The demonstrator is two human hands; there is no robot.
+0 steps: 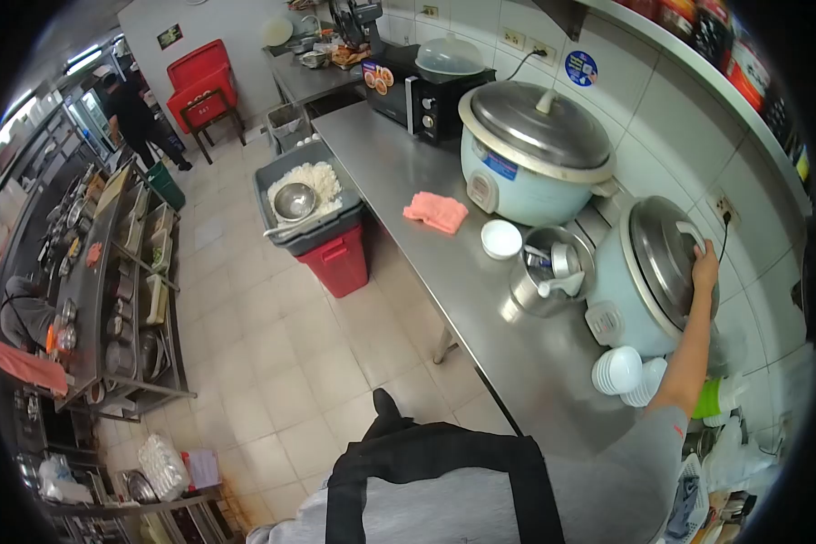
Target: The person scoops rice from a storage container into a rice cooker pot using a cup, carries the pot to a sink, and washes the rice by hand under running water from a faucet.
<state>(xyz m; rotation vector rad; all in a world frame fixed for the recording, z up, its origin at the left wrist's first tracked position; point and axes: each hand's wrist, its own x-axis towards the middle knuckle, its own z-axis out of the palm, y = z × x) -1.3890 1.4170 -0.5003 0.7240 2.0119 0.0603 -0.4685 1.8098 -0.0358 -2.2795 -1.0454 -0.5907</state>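
Observation:
My right hand (705, 269) reaches across the steel counter to the nearer rice cooker (615, 272), its fingers closed at the handle of the metal lid (664, 263). The lid covers the cooker's top. Beside this cooker stands a steel pot (526, 295) of water with utensils and a white cup in it. Stacked white bowls (617, 371) sit close to the cooker's front, below my forearm. My left hand is out of view.
A larger lidded rice cooker (535, 154), white bowl (501, 239), pink cloth (435, 212) and microwave (426, 95) stand along the counter (399, 208). On the floor side, a grey tub (272, 186) of rice rests on a red bin (338, 263). Another person (136, 113) stands far left.

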